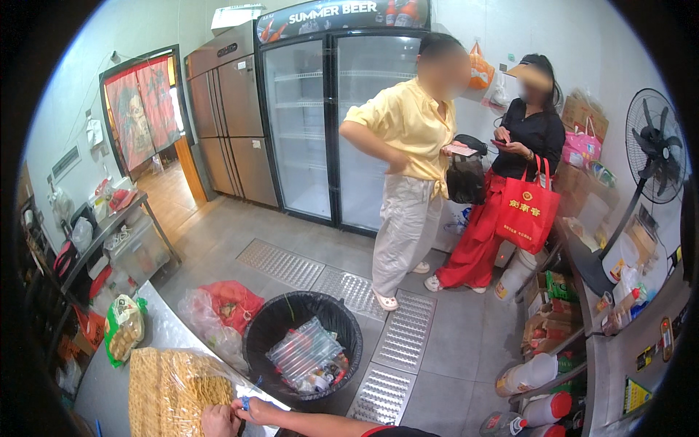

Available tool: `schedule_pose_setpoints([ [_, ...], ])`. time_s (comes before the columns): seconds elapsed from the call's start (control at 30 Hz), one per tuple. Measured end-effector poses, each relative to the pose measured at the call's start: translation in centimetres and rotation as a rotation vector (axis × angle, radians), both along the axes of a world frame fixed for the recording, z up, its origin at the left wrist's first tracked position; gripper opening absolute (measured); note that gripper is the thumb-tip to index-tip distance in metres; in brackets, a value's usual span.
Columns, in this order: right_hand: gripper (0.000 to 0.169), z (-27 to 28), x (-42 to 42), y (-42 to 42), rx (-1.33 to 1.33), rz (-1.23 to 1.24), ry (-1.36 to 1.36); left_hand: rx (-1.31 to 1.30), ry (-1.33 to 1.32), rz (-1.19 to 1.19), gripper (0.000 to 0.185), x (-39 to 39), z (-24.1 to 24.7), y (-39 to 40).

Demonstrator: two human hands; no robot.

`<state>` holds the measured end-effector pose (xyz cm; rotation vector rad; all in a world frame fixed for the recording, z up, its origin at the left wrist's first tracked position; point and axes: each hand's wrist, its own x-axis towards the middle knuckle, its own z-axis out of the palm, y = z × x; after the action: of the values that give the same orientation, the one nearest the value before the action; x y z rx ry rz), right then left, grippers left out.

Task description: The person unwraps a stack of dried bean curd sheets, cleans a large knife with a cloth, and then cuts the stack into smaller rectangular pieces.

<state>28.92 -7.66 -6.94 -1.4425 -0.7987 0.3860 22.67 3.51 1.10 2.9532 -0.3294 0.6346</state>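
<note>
Flat, dimpled yellow-brown food slabs (164, 388) lie at the near end of a metal worktop, partly covered by a clear plastic bag (191, 363). At the bag's lower right edge, my left hand (219, 420) has its fingers curled and closed on the plastic. Touching it from the right is my right hand (255, 411), its fingertips pinched together at the same edge. A thin blue strip (246, 403) shows at the right fingers; whether it is a tie or part of the bag cannot be told. What lies between the fingertips is hidden.
A black-lined bin (256, 349) holding rubbish stands beside the worktop (164, 314), near a red mesh bag (232, 303). A green-and-clear food bag (124, 330) lies behind the slabs. Two people (407, 164) stand before a glass-door fridge (297, 136). Shelves with jugs (527, 374) line the right.
</note>
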Motion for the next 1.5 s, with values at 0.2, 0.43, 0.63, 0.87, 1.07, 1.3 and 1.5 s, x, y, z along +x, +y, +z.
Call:
schedule_pose_setpoints([
  [0.2,0.014,-1.0,0.3,0.4,-0.030,0.000,-0.081,-0.029,0.044,0.021,0.016,-0.1,0.2,0.0],
  [0.43,0.020,-0.5,-0.2,0.1,-0.062,-0.106,-0.133,-0.197,0.113,0.022,0.017,-0.9,0.7,0.8],
  [0.63,0.022,0.1,-0.5,-0.5,-0.067,-0.104,-0.050,-0.182,0.138,0.069,0.014,-1.7,0.8,0.8],
  [0.87,0.016,-0.7,-0.5,-0.4,0.011,-0.091,-0.205,-0.188,0.179,0.103,0.012,-1.3,0.8,0.1],
  [1.07,0.019,-0.5,-0.7,-0.7,0.014,-0.089,-0.130,-0.123,0.186,0.070,0.010,-0.9,0.7,0.3],
  [1.3,0.022,-0.6,-0.3,-0.7,-0.038,0.003,-0.006,-0.104,0.244,0.071,0.008,-0.4,1.1,-0.2],
  [1.5,0.021,-1.0,-0.5,0.1,0.035,0.090,0.077,-0.126,0.293,-0.013,0.016,-0.7,-0.7,2.0],
])
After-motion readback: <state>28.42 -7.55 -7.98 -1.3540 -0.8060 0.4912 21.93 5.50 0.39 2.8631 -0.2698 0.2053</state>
